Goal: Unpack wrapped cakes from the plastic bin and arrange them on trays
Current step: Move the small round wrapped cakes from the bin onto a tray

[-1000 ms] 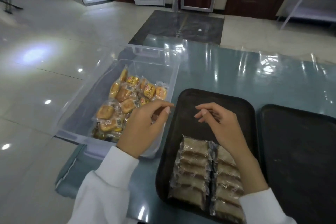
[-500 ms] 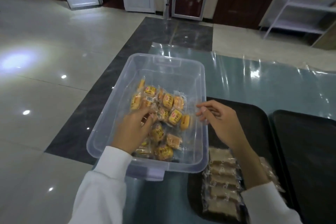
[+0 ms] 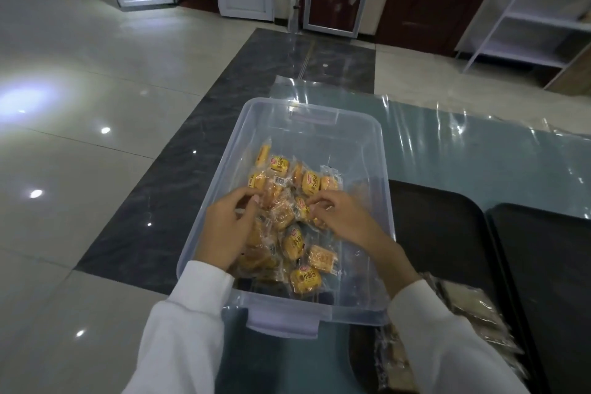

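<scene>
A clear plastic bin (image 3: 377, 150) stands on the table's left end with several yellow wrapped cakes (image 3: 302, 243) heaped inside. Both hands are down in the bin. My left hand (image 3: 227, 230) pinches a wrapped cake (image 3: 271, 192) on the pile's left side. My right hand (image 3: 342, 217) has its fingers curled on a wrapped cake (image 3: 302, 206) near the pile's middle. A black tray (image 3: 438, 233) lies just right of the bin, with rows of brown wrapped cakes (image 3: 476, 307) at its near end, partly hidden by my right sleeve.
A second black tray (image 3: 543, 259) lies at the far right. The table (image 3: 463, 157) has a glossy teal top under clear film. Its left edge drops to a tiled floor. White shelving (image 3: 543, 9) and doors stand at the back.
My right hand has moved left from above the tray into the bin and onto a cake. My left hand went deeper into the pile. The view has swung left toward the bin.
</scene>
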Demonstrator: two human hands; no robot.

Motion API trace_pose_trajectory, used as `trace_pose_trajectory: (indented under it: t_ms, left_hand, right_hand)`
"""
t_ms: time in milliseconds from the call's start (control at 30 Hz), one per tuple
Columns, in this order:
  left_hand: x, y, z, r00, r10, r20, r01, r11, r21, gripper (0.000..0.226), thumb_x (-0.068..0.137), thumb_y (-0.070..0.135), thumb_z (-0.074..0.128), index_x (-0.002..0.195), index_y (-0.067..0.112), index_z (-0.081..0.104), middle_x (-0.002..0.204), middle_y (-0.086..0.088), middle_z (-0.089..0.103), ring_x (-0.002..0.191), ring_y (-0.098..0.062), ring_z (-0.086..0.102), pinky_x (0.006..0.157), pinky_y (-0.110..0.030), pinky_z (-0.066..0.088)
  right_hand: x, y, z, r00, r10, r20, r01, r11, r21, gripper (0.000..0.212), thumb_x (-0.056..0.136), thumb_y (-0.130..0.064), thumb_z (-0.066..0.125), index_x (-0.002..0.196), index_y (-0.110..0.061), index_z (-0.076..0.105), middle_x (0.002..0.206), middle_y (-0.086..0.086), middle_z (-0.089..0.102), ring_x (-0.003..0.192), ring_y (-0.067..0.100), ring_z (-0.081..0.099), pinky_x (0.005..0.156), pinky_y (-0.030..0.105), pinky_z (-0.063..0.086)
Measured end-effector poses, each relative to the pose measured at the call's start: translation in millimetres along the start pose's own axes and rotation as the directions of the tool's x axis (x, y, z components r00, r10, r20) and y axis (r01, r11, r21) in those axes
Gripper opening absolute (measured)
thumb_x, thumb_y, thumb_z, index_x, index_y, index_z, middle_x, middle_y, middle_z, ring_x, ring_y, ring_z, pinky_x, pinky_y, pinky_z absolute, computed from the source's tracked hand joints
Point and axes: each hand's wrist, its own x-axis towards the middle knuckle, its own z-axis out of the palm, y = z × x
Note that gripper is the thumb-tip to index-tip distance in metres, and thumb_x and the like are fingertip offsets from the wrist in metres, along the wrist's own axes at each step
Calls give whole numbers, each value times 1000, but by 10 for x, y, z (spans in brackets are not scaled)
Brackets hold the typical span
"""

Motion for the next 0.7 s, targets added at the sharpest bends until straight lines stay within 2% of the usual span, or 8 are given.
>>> trace_pose_trajectory:
  t_ms: [100,167,300,467,567,633,700]
  left_hand:
    - [33,-20,-23,999,-39,-3,38,996,-81,19,103,29,57,115,28,72,112,12,71,107,-6,64,95,-25,52]
    - [43,-44,-21,999,-51,-5,50,994,-92,18,103,28,57,115,29,71,112,14,71,107,-4,64,93,-22,50]
    - [61,-64,0,998,-56,-4,55,995,-81,18,103,30,57,115,29,71,112,15,71,107,-3,63,91,-18,48]
    - [92,-96,26,998,-62,-19,61,995,-81,18,103,32,56,114,30,71,111,16,71,105,-3,64,92,-23,51]
    - [100,-91,34,997,-66,-27,63,995,-83,18,103,31,56,114,30,71,110,16,71,104,-2,64,89,-19,50]
    - [102,-78,37,997,-68,-39,65,995,-81,18,103,29,56,113,29,71,110,16,70,103,0,63,87,-15,47]
    - [104,-74,41,996,-74,-46,70,995,-78,17,103,29,56,112,29,70,109,16,70,102,1,62,86,-14,46]
  right_hand:
    - [187,14,133,994,38,102,-29,996,-83,20,102,-28,62,119,-24,72,114,-4,69,98,11,65,85,28,51]
    - [253,58,207,991,54,120,-43,995,-89,20,102,-29,63,119,-22,72,114,-3,69,98,11,66,88,32,54]
    - [282,145,287,987,75,139,-63,994,-91,20,103,-28,60,118,-23,72,109,-3,71,93,11,68,78,24,49]
    - [369,146,359,980,118,157,-109,992,-64,16,103,-31,60,114,-26,71,106,-3,73,91,16,72,85,34,55]
    - [467,5,456,968,133,212,-127,991,-40,24,103,-30,60,122,-20,69,122,0,70,103,19,69,86,33,54]
    - [538,-96,552,947,166,274,-165,986,-26,31,102,-34,60,130,-21,64,119,1,70,98,19,72,82,32,58]
    - [600,-153,662,919,205,337,-214,977,-10,42,101,-35,62,140,-23,54,115,1,70,92,19,75,82,38,63]
